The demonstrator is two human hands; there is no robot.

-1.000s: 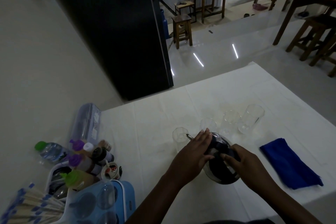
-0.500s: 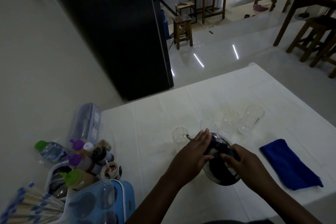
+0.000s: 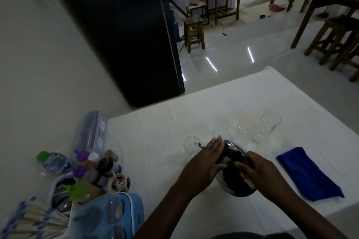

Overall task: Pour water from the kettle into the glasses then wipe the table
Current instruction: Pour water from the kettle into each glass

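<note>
A steel and black kettle (image 3: 236,184) is tilted to the left, its thin spout reaching over the rim of the leftmost glass (image 3: 191,146). My right hand (image 3: 258,170) grips its black handle. My left hand (image 3: 206,161) lies flat on the kettle's lid and left side. Three more clear glasses (image 3: 221,132) (image 3: 245,128) (image 3: 267,126) stand in a row running back to the right. A folded blue cloth (image 3: 308,174) lies on the white table (image 3: 165,141) to the right of the kettle. I cannot make out water in the glasses.
At the table's left edge stand bottles with purple and green caps (image 3: 85,170), a water bottle (image 3: 52,161), a clear container (image 3: 91,132), a small bowl (image 3: 118,181) and a blue rack of glasses (image 3: 108,217). A black fridge (image 3: 120,31) stands behind; wooden stools (image 3: 194,33) stand beyond.
Both hands and the tilted kettle have stayed almost still; the kettle has dipped only slightly lower toward the leftmost glass.
</note>
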